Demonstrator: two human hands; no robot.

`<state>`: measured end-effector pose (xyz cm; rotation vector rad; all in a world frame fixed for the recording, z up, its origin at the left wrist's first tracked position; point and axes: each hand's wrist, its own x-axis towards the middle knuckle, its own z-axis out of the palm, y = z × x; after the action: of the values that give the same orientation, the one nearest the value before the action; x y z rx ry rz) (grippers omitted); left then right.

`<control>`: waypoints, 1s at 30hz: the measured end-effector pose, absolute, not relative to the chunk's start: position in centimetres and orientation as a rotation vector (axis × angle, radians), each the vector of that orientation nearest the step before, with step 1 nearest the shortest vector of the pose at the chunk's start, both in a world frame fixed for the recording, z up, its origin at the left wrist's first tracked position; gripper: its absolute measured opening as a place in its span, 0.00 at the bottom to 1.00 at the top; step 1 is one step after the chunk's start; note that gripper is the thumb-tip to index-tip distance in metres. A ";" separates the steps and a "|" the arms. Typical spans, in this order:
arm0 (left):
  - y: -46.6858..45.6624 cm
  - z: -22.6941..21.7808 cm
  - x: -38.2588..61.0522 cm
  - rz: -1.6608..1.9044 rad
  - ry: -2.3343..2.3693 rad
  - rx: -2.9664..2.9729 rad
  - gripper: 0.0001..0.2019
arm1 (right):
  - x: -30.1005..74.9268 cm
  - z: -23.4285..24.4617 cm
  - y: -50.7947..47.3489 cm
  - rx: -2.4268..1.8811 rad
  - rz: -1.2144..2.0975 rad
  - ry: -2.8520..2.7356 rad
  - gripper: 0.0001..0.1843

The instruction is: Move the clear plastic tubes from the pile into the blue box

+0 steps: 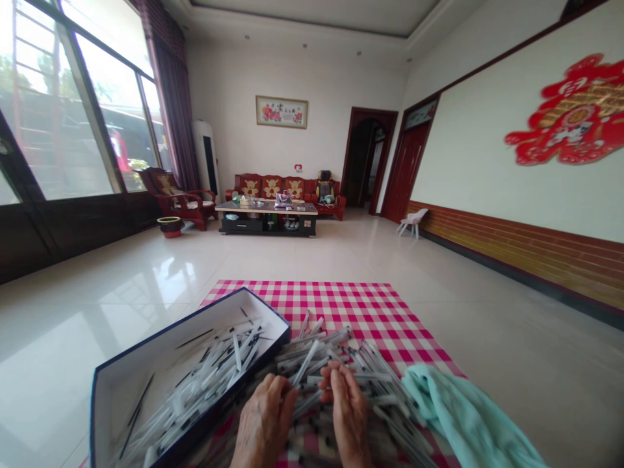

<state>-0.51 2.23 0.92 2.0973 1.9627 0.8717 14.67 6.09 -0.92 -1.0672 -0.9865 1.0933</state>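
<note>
A heap of thin clear plastic pens (331, 357) with dark tips lies on a pink-and-white checked cloth (341, 312). My left hand (266, 422) and my right hand (348, 413) are side by side at the heap's near edge, fingers curled down among the pens. Whether either hand grips a pen is hidden by the backs of my hands. To my left stands an open white box (141, 364) with a dark blue rim, holding many similar pens (195, 383). The box's near wall is right next to my left hand.
A crumpled pale teal cloth (463, 416) lies to the right of the heap, partly on the checked cloth. Polished tile floor surrounds the cloth. Far ahead stand a low coffee table (267, 219), a red wooden sofa (273, 187) and an armchair (178, 198).
</note>
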 end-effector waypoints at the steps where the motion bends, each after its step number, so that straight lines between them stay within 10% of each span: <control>1: 2.3 0.8 -0.4 0.907 1.934 2.101 0.11 | 14.5 -0.7 6.0 -1.050 1.129 -1.012 0.21; 22: 2.7 1.4 0.2 1.404 1.009 0.762 0.21 | 14.1 0.1 4.3 -0.557 1.963 -0.922 0.08; 30: 2.6 0.6 1.5 1.413 0.935 0.561 0.17 | 14.1 -0.1 4.4 -0.448 1.802 -0.714 0.15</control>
<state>1.53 2.65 0.56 0.5607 0.9349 1.4128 14.06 4.44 -0.11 -0.4481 -0.7141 1.8022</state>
